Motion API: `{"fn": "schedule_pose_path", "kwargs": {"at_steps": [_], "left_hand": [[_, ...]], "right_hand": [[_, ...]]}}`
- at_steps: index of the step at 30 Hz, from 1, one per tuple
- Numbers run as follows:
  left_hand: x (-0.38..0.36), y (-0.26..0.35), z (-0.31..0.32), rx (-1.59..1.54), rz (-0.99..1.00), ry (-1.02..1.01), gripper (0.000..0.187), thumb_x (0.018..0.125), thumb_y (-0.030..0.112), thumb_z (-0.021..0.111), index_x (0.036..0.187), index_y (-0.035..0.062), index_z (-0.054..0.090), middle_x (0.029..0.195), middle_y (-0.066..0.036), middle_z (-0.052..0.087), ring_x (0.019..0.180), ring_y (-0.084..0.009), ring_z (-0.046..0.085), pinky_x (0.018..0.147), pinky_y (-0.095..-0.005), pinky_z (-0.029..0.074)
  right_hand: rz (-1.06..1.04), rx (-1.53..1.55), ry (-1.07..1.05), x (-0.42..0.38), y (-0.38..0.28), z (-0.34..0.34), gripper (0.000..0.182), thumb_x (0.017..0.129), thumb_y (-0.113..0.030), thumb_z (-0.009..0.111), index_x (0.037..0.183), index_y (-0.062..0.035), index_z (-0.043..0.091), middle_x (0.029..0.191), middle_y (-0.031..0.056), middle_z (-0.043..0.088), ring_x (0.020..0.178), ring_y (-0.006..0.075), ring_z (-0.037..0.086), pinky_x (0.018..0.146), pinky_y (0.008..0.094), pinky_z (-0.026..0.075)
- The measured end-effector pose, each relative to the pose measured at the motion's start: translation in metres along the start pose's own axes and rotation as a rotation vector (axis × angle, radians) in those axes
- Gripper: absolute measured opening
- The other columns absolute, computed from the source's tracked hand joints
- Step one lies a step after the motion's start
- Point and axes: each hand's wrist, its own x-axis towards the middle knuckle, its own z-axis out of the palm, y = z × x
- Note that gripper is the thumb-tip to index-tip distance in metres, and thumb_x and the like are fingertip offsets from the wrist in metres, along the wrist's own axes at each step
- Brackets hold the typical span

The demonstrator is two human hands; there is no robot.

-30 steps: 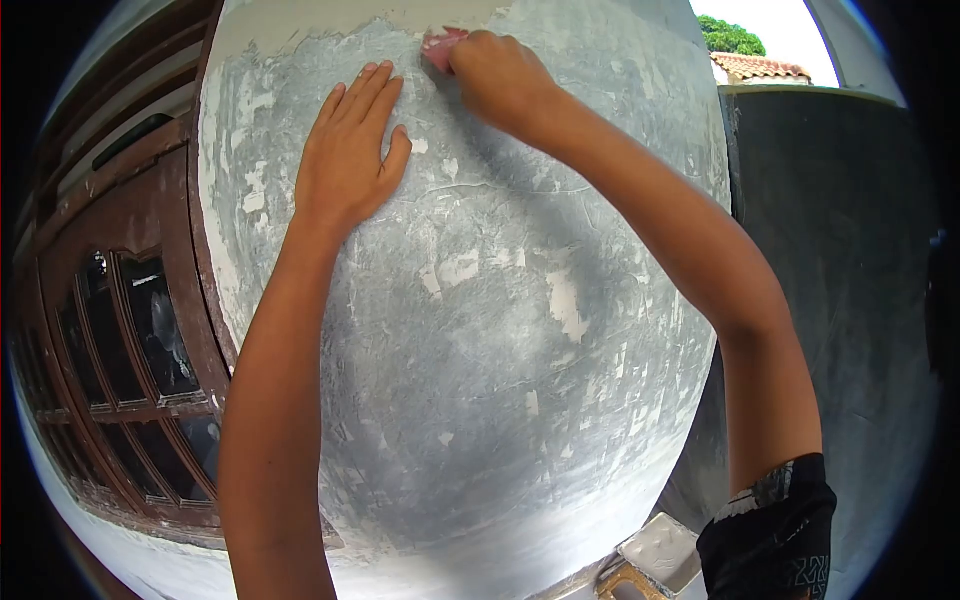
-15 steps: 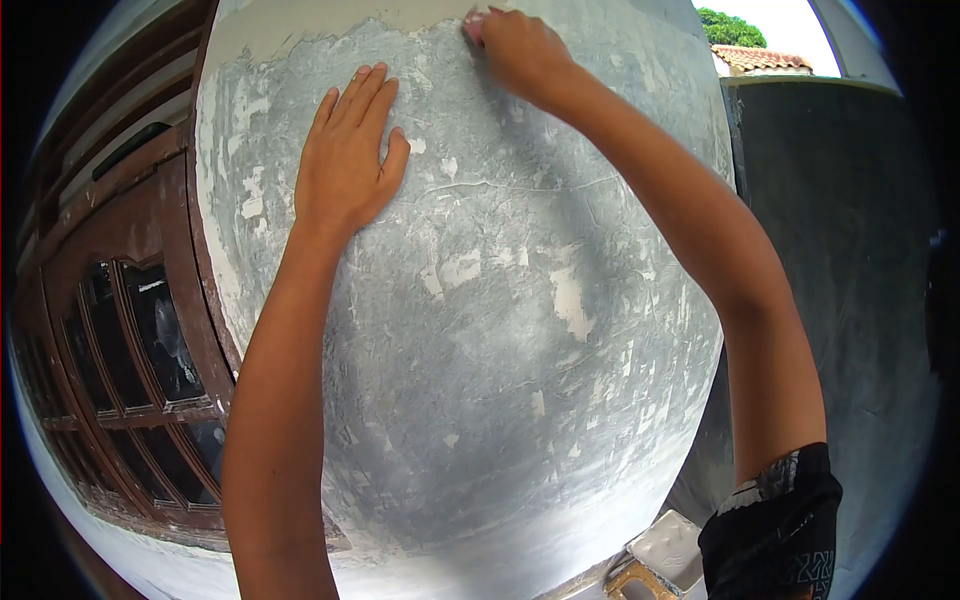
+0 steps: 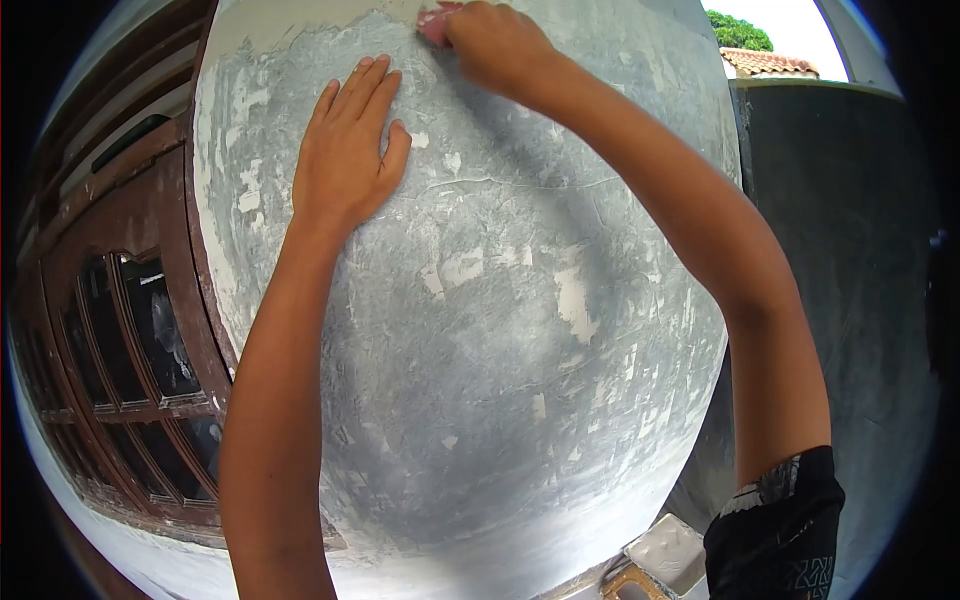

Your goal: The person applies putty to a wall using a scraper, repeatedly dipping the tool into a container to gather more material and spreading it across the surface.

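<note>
A grey wall with pale, patchy spots and a thin crack fills the middle of the head view. My left hand lies flat on its upper left part, fingers pointing up and thumb apart, with nothing in it. High on the wall, near the top edge of the view, my right hand is closed round a pink object, whose exposed end is against the surface. The hand covers the rest of that object. A beige band runs along the top of the wall.
On the left is a brown wooden window frame with glass panes. A dark panel stands at the right, with a tiled roof and a tree beyond it. A whitish tray-like object lies low at the right.
My right hand has moved left and slightly up along the wall with the pink object, which now shows more. My left hand remains at the same place on the wall.
</note>
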Motion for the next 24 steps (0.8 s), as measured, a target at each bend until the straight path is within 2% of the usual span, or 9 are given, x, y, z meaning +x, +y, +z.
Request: {"fn": "schedule_pose_path", "kwargs": {"at_steps": [3, 6, 8, 10, 13, 16, 19, 21, 24], "left_hand": [[0.0, 0.0, 0.001, -0.001, 0.001, 0.005, 0.051, 0.095, 0.016, 0.05, 0.143, 0.0015, 0.054, 0.156, -0.013, 0.049, 0.148, -0.0281, 0.04, 0.125, -0.0457, 0.027], [-0.001, 0.0, 0.002, 0.026, -0.01, 0.0, 0.051, 0.095, 0.016, 0.05, 0.143, 0.0013, 0.054, 0.156, -0.013, 0.049, 0.148, -0.0281, 0.04, 0.125, -0.0454, 0.026], [-0.001, -0.001, 0.002, 0.025, -0.009, 0.0, 0.051, 0.095, 0.016, 0.05, 0.143, 0.0013, 0.054, 0.155, -0.013, 0.049, 0.149, -0.0281, 0.04, 0.125, -0.0454, 0.026], [0.0, -0.001, 0.002, 0.025, -0.003, 0.0, 0.051, 0.095, 0.016, 0.05, 0.143, 0.0012, 0.054, 0.155, -0.013, 0.049, 0.149, -0.0281, 0.04, 0.125, -0.0453, 0.026], [-0.001, -0.001, 0.002, 0.017, -0.004, 0.003, 0.05, 0.095, 0.016, 0.05, 0.143, 0.0013, 0.055, 0.155, -0.013, 0.049, 0.148, -0.0281, 0.04, 0.126, -0.0453, 0.026], [-0.001, -0.001, 0.002, 0.006, -0.007, 0.017, 0.05, 0.094, 0.015, 0.05, 0.142, 0.0013, 0.055, 0.155, -0.013, 0.05, 0.148, -0.028, 0.04, 0.126, -0.0453, 0.026], [0.001, 0.0, 0.002, 0.006, -0.006, 0.017, 0.05, 0.094, 0.015, 0.05, 0.142, 0.0012, 0.055, 0.155, -0.013, 0.05, 0.148, -0.0281, 0.041, 0.126, -0.0454, 0.026], [0.0, 0.0, 0.002, 0.029, -0.009, 0.015, 0.05, 0.094, 0.014, 0.049, 0.142, 0.0011, 0.055, 0.154, -0.014, 0.05, 0.148, -0.0284, 0.041, 0.125, -0.0457, 0.026], [0.0, 0.0, 0.002, 0.035, 0.009, 0.051, 0.049, 0.093, 0.017, 0.051, 0.137, -0.0005, 0.059, 0.15, -0.015, 0.055, 0.145, -0.0276, 0.046, 0.124, -0.0455, 0.029]], "right_hand": [[-0.005, 0.107, -0.016, -0.015, -0.031, -0.03, 0.022, 0.096, -0.015, 0.055, 0.091, 0.0001, 0.069, 0.092, 0.0278, 0.069, 0.088, 0.0441, 0.07, 0.078, 0.0524, 0.057], [0.343, 0.1, 0.135, 0.009, 0.001, -0.044, 0.031, 0.104, -0.02, 0.052, 0.094, 0.003, 0.071, 0.096, 0.032, 0.069, 0.092, 0.0486, 0.068, 0.08, 0.0534, 0.055], [0.353, -0.013, 0.167, 0.024, 0.043, -0.039, 0.029, 0.104, -0.018, 0.052, 0.1, 0.0031, 0.072, 0.105, 0.0302, 0.069, 0.099, 0.046, 0.068, 0.083, 0.0516, 0.055], [0.374, -0.142, 0.038, 0.032, 0.086, -0.023, 0.022, 0.1, -0.015, 0.057, 0.099, 0.0018, 0.071, 0.107, 0.0292, 0.069, 0.1, 0.0452, 0.068, 0.083, 0.0512, 0.055], [0.323, 0.028, -0.132, 0.009, 0.068, -0.025, 0.018, 0.094, -0.013, 0.062, 0.094, 0.0021, 0.071, 0.103, 0.0295, 0.069, 0.097, 0.0462, 0.068, 0.082, 0.0516, 0.054], [0.143, -0.299, -0.102, -0.044, 0.032, -0.013, 0.013, 0.087, 0.002, 0.06, 0.091, 0.0011, 0.072, 0.096, 0.0215, 0.071, 0.088, 0.04, 0.072, 0.078, 0.0505, 0.057], [0.054, -0.133, -0.015, -0.044, -0.005, -0.031, 0.014, 0.084, 0.003, 0.061, 0.091, 0.0011, 0.072, 0.095, 0.0236, 0.07, 0.088, 0.0413, 0.071, 0.077, 0.0505, 0.058], [0.22, -0.014, 0.034, -0.013, 0.023, -0.023, 0.019, 0.094, -0.015, 0.061, 0.092, 0.0012, 0.071, 0.1, 0.03, 0.068, 0.093, 0.0472, 0.068, 0.081, 0.0525, 0.054], [0.293, 0.005, 0.196, 0.028, 0.064, -0.013, 0.028, 0.101, -0.019, 0.053, 0.091, -0.0006, 0.071, 0.096, 0.0292, 0.068, 0.091, 0.0476, 0.067, 0.079, 0.0549, 0.053]]}}
